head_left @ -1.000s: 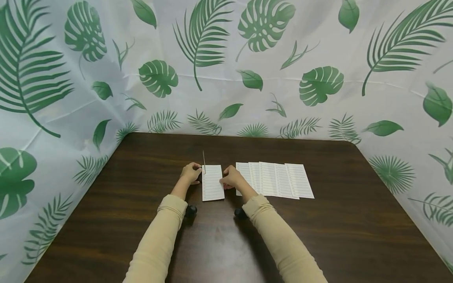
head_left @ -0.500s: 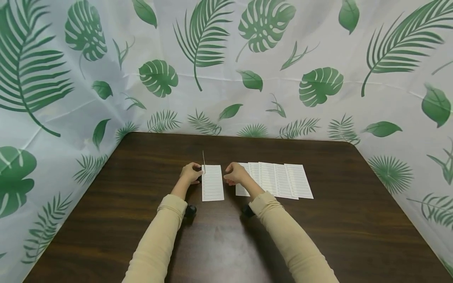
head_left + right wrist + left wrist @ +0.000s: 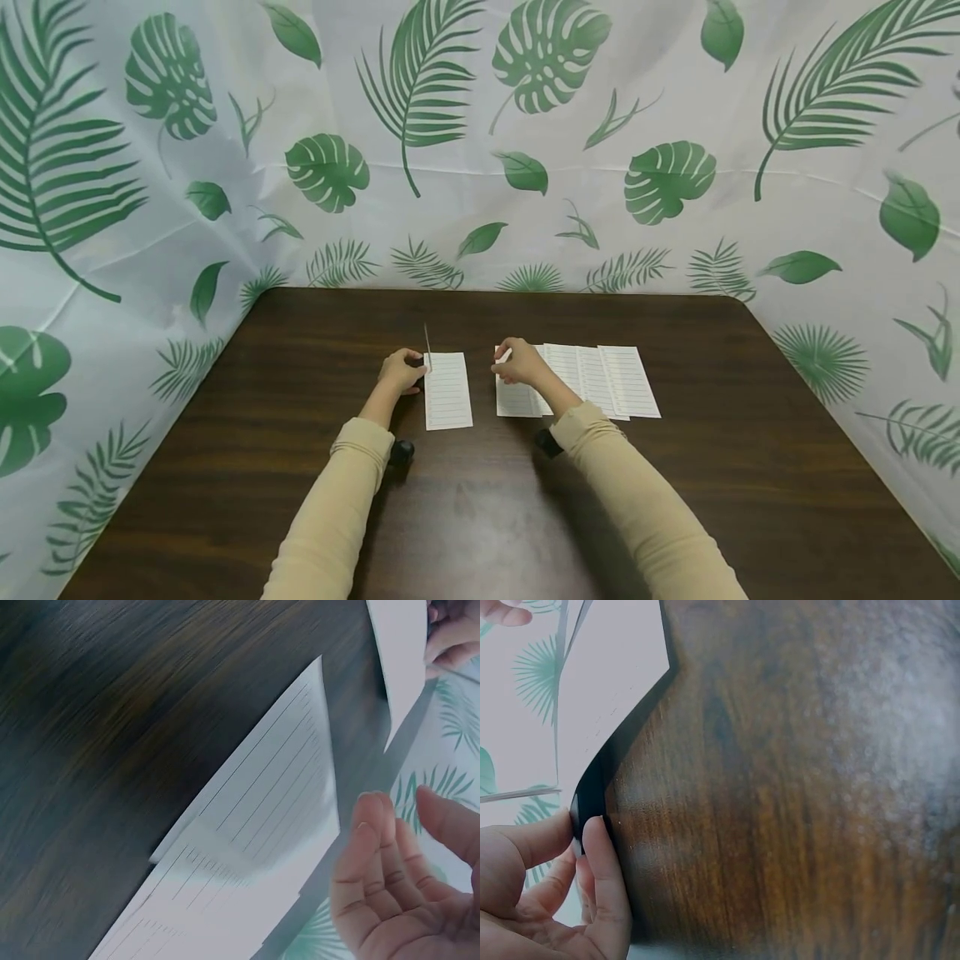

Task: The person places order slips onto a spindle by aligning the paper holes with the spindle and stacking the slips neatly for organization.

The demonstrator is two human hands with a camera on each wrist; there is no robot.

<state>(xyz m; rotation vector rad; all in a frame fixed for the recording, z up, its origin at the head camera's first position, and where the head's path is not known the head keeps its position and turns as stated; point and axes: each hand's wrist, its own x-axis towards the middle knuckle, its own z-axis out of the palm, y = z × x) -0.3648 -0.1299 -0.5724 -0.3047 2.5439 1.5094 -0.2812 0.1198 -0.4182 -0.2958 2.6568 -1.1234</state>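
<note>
1. My lined card (image 3: 448,400) is on the table (image 3: 262,417), left of the overlapping row of cards (image 3: 630,383) and apart from it. From the left wrist view, I judge it sits raised, with shadow beneath.
2. My left hand (image 3: 400,372) pinches a dark piece (image 3: 592,799) at the card's left edge, toward the far end; whether paper is caught too, I cannot tell. A thin upright strip (image 3: 427,338) rises beside it.
3. My right hand (image 3: 522,364) hovers over the row's left end, thumb apart from bent fingers, holding nothing.
4. To work well, I'd keep the left pinch steady so the card stays square, and touch the row lightly: overlapping sheets could drag together.
5. On the far side hangs a leaf-print backdrop (image 3: 442,196).
</note>
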